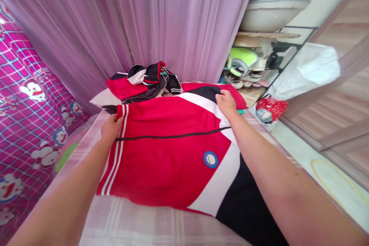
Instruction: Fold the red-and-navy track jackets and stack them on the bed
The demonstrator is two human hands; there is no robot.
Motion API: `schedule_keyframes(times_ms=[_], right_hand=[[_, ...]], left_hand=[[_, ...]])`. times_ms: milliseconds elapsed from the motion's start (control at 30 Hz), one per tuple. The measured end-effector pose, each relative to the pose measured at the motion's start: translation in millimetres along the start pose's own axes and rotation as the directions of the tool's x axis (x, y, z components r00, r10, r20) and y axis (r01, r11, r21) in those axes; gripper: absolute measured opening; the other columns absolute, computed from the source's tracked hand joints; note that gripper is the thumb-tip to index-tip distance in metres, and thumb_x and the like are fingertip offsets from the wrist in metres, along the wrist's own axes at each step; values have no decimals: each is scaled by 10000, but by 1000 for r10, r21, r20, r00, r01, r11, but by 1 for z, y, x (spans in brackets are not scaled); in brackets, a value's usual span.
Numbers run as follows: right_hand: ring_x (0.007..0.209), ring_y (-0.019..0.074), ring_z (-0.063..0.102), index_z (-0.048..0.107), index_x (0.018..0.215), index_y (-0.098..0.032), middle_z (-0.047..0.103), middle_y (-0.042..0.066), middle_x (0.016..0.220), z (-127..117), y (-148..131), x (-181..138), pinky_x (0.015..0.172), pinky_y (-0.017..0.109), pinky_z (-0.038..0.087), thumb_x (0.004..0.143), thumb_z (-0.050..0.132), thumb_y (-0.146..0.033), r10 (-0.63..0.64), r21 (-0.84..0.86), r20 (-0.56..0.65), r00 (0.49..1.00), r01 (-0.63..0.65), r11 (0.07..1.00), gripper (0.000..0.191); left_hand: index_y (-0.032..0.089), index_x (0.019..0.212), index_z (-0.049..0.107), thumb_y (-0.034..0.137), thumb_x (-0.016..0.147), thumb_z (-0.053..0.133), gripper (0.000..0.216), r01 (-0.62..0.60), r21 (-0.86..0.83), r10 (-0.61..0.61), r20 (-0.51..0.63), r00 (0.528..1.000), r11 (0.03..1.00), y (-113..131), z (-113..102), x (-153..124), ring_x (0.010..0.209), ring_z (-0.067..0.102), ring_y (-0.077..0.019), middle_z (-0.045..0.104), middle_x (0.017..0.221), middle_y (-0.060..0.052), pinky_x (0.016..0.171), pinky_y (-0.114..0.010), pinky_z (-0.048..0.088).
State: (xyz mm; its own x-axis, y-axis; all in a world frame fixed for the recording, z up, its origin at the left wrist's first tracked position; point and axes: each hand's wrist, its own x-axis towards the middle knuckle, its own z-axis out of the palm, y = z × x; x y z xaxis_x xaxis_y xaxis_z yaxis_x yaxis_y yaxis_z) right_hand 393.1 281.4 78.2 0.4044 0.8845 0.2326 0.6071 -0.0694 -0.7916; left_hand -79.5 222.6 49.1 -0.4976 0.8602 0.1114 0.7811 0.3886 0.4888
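View: head camera, looking forward and down
Thing in hand: red sports jacket [173,153] with white and black panels, spread flat across the middle of the frame on a pale checked cover [129,223]; round blue badge [210,159] at centre right, thin black line [173,136] running across the chest
Left hand [111,127]: at centre left, fingers closed on the jacket's white-striped edge, thumb on top of the cloth
Right hand [226,103]: right of centre and higher, fingers bent down onto the far corner where white meets black; pinching or only pressing, cannot tell
Step in hand: judged as squaring and smoothing the jacket, both hands at its far edge, cloth lying nearly without wrinkles
Next move calls for: by judgement, an even hold at both far corners, so that the cloth shifts as one sheet and the striped edge stays straight
Behind the jacket: heap of red, black and white clothes [144,80], just beyond the far edge, upper centre
Backdrop: sheer purple curtain [144,15] filling the upper frame
Left edge: pink sheet with cartoon figures [29,103]
Upper right: shoe rack [253,73] with a pale basin [271,11] on top, white plastic bag [311,69] beside it, small red bag [271,108] below
Lower right: yellow hoop [331,173] on the floor
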Motion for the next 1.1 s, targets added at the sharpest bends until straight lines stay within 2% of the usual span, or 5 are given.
schedule_keyframes(times_ms=[233,400,567,867,1100], right_hand=[[1303,215,555,392,1513,-235,571,102,1448,-5,4,-113,1072,386,457,968,406,-330,-251,-72,214,944,271,960,553],[1457,273,366,481,1477,-255,428,94,1569,-7,37,-211,1204,523,245,982,396,-446,-401,-269,542,738,605,750,538],[1494,288,279,410,1526,-222,326,116,1621,-25,74,-211,1179,608,211,1009,281,-439,-40,-623,471,881,365,692,575],[1525,275,180,292,1581,-183,220,119,1660,-26,36,-222,1202,573,154,1022,227,-462,66,-664,453,889,287,691,628],[1533,216,158,309,1576,-275,215,51,1667,4,7,-253,1231,490,65,1015,252,-531,-241,-320,741,627,644,695,619]], left_hand=[[111,1416,458,363,907,479,569,-163,-59,157,-101,982,985,-9,8,-55,1204,603,-314,594,1378,-184,1011,-436,480],[257,1367,572,380,923,494,468,-617,104,581,243,777,780,-27,19,-146,1457,364,-292,494,1531,-79,1202,-487,260],[242,1455,504,441,943,469,551,-628,211,572,273,773,749,-45,31,-172,1486,319,-289,432,1571,-98,1210,-520,227],[154,1413,544,540,982,302,628,-694,69,691,69,720,717,-76,30,-168,1421,437,-271,518,1504,-124,1175,-463,368],[195,1415,556,498,966,373,572,-660,232,647,140,750,715,-82,29,-183,1427,429,-292,499,1517,-108,1161,-500,368]])
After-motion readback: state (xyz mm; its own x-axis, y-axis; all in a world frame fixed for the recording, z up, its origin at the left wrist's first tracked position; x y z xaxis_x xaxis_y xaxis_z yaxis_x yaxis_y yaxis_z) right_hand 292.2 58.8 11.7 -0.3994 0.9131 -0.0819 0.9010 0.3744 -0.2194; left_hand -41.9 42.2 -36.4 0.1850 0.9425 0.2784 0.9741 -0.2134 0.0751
